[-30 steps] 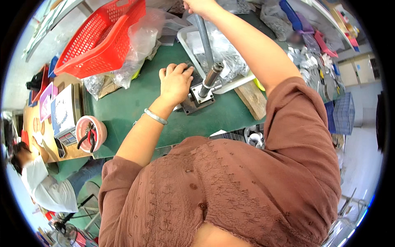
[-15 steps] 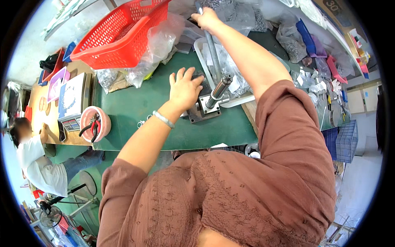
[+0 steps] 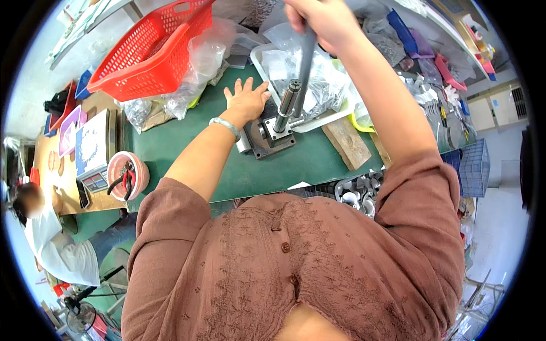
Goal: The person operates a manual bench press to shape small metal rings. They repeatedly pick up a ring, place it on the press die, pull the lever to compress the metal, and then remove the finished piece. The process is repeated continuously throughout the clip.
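A small metal hand press (image 3: 282, 116) stands on the green worktop, its upright steel shaft rising from a dark square base. My right hand (image 3: 330, 25) is closed around the upper part of the press's long grey lever (image 3: 307, 62). Fingers spread, my left hand (image 3: 245, 103) lies just left of the shaft, by the dark rear part of the press; whether its fingertips rest on anything, I cannot tell. Close behind the press, a white tray (image 3: 312, 124) holds clear bags of small metal parts. A wooden block (image 3: 348, 143) lies to the right.
At the back left rises a red perforated basket (image 3: 133, 74) beside plastic bags. A pink bucket (image 3: 142, 177) with red-handled pliers and a scale (image 3: 91, 149) stand left. Below the table's front edge sit metal parts (image 3: 363, 190). Another person (image 3: 62, 253) sits at far left.
My right hand has swung the lever to the right, and it now stands steeper in view. My left hand stays spread beside the press. The whole view has shifted slightly, showing more of the wooden block.
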Motion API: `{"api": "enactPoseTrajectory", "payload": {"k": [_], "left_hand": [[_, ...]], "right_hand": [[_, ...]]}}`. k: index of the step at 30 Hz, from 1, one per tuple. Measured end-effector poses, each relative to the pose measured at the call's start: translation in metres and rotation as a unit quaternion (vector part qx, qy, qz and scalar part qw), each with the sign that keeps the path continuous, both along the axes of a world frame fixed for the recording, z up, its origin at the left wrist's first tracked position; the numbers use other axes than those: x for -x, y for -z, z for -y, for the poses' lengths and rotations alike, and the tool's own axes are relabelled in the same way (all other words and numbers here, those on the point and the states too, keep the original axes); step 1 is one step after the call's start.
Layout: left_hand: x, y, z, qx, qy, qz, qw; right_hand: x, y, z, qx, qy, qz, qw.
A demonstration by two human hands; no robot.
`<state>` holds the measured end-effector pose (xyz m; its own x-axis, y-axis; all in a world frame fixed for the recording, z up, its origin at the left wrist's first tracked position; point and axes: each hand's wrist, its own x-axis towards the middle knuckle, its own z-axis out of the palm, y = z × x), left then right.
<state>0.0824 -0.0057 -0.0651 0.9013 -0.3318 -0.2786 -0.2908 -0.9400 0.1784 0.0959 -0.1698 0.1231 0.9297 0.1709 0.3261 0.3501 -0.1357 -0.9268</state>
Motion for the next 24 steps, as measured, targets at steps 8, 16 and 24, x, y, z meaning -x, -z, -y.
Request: {"api": "enactPoseTrajectory", "payload": {"k": [8, 16, 24], "left_hand": [[0.001, -0.001, 0.004, 0.030, 0.022, 0.003, 0.999], [-0.001, 0.003, 0.001, 0.056, 0.029, -0.010, 0.998], [-0.003, 0.007, -0.005, 0.047, 0.017, -0.023, 0.999]], "right_hand": [[0.283, 0.068, 0.065, 0.208, -0.008, 0.057, 0.976], [0.239, 0.059, 0.047, 0.055, 0.089, 0.163, 0.981], [-0.056, 0.020, -0.019, 0.115, 0.183, -0.011, 0.976]]}}
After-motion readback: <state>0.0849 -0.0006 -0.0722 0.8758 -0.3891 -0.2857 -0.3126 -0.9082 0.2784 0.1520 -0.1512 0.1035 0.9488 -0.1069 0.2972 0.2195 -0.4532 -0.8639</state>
